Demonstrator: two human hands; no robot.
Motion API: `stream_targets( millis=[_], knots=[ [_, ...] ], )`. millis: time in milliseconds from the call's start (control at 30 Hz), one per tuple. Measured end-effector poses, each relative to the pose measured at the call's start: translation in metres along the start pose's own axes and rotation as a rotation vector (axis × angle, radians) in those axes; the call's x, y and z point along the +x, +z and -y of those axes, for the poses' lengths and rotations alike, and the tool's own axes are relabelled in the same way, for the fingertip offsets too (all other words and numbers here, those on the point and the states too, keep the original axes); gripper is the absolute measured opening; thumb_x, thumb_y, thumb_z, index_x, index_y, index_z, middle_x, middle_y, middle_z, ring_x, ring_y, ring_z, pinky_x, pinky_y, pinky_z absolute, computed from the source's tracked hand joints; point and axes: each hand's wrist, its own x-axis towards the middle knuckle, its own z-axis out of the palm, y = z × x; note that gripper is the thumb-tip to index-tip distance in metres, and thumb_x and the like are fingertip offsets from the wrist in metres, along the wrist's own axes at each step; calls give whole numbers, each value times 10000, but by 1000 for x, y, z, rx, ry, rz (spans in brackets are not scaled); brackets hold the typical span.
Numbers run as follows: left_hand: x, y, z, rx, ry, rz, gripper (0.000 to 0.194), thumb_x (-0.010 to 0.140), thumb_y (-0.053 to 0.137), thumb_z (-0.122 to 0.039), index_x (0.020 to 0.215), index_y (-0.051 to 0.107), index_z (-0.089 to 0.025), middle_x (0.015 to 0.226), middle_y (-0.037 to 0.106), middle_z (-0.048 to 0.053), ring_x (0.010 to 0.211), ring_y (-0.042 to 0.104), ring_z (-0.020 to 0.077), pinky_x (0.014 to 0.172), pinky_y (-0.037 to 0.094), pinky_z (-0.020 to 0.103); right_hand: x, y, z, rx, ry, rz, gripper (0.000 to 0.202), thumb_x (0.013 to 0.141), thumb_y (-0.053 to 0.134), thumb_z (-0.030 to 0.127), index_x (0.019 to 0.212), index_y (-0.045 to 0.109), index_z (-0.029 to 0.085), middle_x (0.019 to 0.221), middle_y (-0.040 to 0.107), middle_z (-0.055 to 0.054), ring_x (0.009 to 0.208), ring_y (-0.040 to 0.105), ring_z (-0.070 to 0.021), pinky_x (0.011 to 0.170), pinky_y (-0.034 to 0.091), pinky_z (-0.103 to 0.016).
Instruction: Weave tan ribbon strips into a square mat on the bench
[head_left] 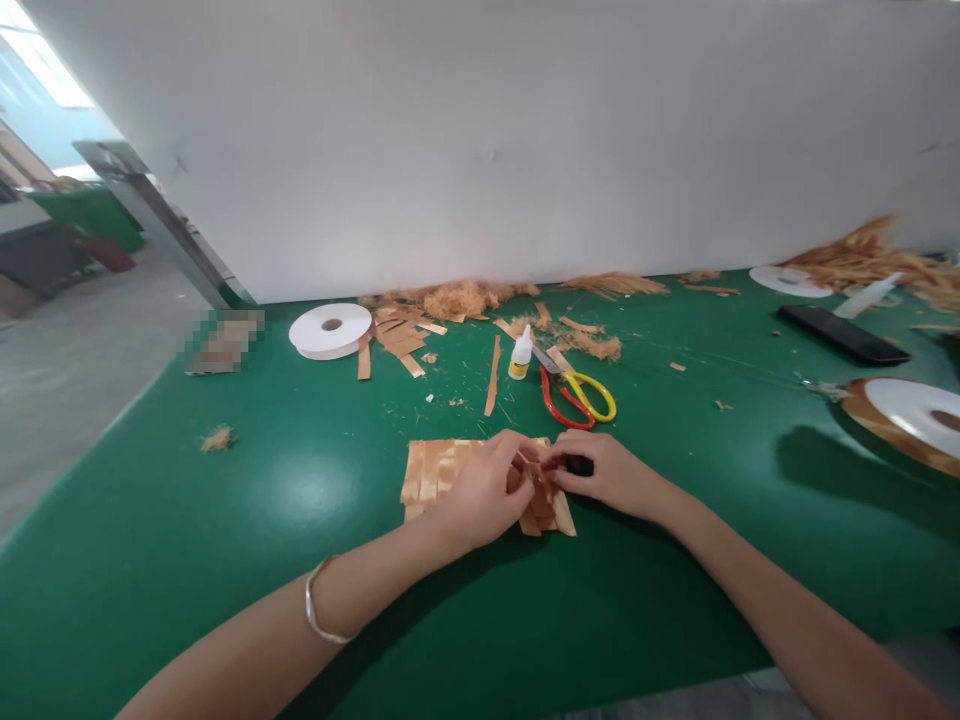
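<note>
A flat piece of overlapping tan satin ribbon strips point(431, 472) lies on the green table in front of me. My left hand point(491, 487) rests over its middle, with thumb and fingers pinched at a ribbon strip. At the piece's right part, my right hand point(600, 467) has its fingertips pressed together on a strip, close to the left fingertips. The exact grip is partly hidden. Just beyond the hands are scissors point(577, 397) with one red and one yellow handle, blades partly covered. Beside them stands a small white glue bottle point(520, 358) with a yellow label.
White ribbon spools point(330, 332) lie at the back left, with cut ribbon pieces point(399, 335) and frayed tan fibres point(457, 298) along the white wall. A black phone-like object point(844, 335) and a spool of brown ribbon point(911, 415) sit at the right.
</note>
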Motion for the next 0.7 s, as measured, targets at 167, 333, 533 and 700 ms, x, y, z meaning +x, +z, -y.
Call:
stream_targets(
  millis=[167,333,533,700],
  knots=[
    [0,0,0,30,37,-14,206,749,497,-59,918,529,-173,870,613,34,758,610,146,657,496,262,1,-2,-1,95,133,2,181,823,568,331,850,695,204,795,641,-29,683,573,-147,652,457,-290],
    [-2,0,1,39,66,0,232,744,496,-53,938,522,-176,903,611,40,768,617,147,656,495,258,-2,-10,-1,121,129,30,152,784,607,273,902,673,203,880,643,-36,758,578,-158,706,461,-303],
    [-2,-1,1,85,149,29,163,776,489,-73,900,514,-175,887,610,43,786,597,161,674,482,270,-3,-11,-2,76,76,42,173,773,607,240,932,664,208,958,596,-48,787,560,-160,738,463,-314],
    [-1,0,3,145,197,14,136,781,448,-60,828,501,-176,853,603,39,779,579,160,688,484,278,-2,-7,-2,67,66,46,168,806,606,293,932,663,197,927,571,-47,820,562,-161,768,461,-310]
  ],
)
